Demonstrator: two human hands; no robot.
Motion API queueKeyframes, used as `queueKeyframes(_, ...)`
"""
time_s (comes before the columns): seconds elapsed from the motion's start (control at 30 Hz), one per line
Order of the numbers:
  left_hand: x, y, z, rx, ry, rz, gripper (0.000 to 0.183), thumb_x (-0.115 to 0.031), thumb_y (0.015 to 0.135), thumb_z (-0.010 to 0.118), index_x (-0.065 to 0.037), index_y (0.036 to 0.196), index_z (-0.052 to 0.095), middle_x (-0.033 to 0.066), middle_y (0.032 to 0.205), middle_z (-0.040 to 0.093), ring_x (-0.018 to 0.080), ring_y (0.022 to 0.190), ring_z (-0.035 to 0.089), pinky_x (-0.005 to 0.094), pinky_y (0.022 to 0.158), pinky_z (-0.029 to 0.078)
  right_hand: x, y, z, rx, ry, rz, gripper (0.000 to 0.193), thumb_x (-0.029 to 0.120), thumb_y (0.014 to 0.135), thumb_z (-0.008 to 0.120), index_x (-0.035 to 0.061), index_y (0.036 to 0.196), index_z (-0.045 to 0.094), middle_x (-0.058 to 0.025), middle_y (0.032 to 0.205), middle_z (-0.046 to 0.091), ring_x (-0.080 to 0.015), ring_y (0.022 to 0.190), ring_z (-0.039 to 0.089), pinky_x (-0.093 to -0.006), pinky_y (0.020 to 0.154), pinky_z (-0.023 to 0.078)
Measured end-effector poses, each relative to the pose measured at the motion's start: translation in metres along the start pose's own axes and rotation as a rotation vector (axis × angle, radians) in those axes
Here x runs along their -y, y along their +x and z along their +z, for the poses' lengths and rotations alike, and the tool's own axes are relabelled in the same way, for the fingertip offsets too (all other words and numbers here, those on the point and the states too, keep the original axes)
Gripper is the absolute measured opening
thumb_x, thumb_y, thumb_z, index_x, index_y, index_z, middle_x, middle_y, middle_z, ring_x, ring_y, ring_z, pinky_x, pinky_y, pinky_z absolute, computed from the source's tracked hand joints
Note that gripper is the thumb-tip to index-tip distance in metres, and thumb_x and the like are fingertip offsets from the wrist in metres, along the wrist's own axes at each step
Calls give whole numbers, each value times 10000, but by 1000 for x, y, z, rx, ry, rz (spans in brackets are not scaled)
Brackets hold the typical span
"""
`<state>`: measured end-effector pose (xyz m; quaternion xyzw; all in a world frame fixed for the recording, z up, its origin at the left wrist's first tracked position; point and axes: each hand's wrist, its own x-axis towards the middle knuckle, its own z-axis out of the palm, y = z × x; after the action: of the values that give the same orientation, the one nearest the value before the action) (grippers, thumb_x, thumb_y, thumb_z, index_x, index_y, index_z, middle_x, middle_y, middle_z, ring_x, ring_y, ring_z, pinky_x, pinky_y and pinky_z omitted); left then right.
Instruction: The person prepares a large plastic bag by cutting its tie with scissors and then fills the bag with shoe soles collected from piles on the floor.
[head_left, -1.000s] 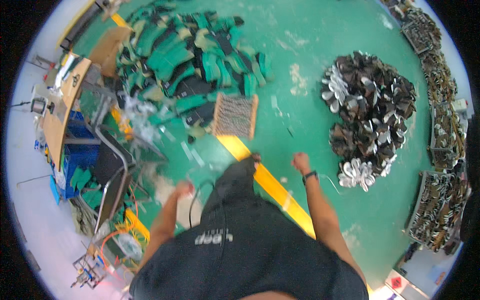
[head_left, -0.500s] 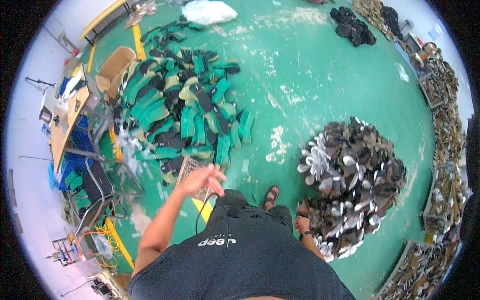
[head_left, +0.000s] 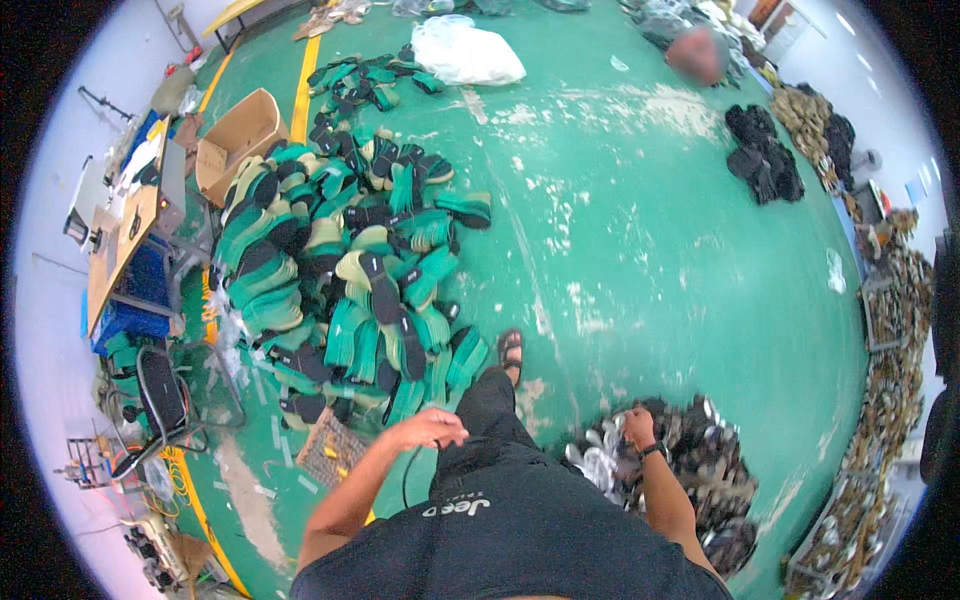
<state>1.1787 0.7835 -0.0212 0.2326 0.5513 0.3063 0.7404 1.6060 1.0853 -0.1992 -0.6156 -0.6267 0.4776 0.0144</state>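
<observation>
My left hand [head_left: 432, 428] is in front of my left hip, its fingers curled in around a thin black cord [head_left: 408, 475] that hangs below it. Out to the right, my right hand [head_left: 638, 428] has its fingers bent in; whether it holds anything is hidden. In view, it overlaps a pile of brown, black and white sole-shaped pieces [head_left: 700, 465] on the floor. Ahead to the left lies a big heap of green, black and cream shoe insoles [head_left: 350, 270]. One sandalled foot [head_left: 510, 355] is stepping forward beside that heap.
A cardboard box [head_left: 240, 145] and a worktable [head_left: 125, 250] stand left, near a metal-framed chair [head_left: 165, 400]. A patterned board [head_left: 330, 450] lies before the heap. White plastic bag [head_left: 465, 52] and black bundles [head_left: 765, 155] lie farther off. Loaded racks [head_left: 880, 370] line the right; a person [head_left: 697, 55] is far back.
The view has moved forward, so both piles sit lower and nearer. My right hand has swung forward from my side. The left hand's fingers have drawn closer together.
</observation>
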Motion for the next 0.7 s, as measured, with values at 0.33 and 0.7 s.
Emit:
queueKeyframes(0.33, -214, 134, -117, 160, -61, 139, 92, -121, 837, 583, -44, 884, 603, 14, 716, 571, 104, 651, 540, 243, 600, 437, 305, 246, -3, 327, -243, -1, 206, 171, 832, 519, -17, 873, 593, -108, 593, 613, -182, 440, 570, -293, 380, 422)
queueKeyframes(0.7, -483, 435, -408, -477, 488, 361, 72, -57, 727, 526, -26, 720, 589, 66, 663, 612, 162, 611, 589, 313, 545, 461, 602, 638, 63, 503, -298, -184, 197, 203, 833, 535, 16, 818, 597, -79, 575, 619, -174, 471, 605, -309, 445, 476)
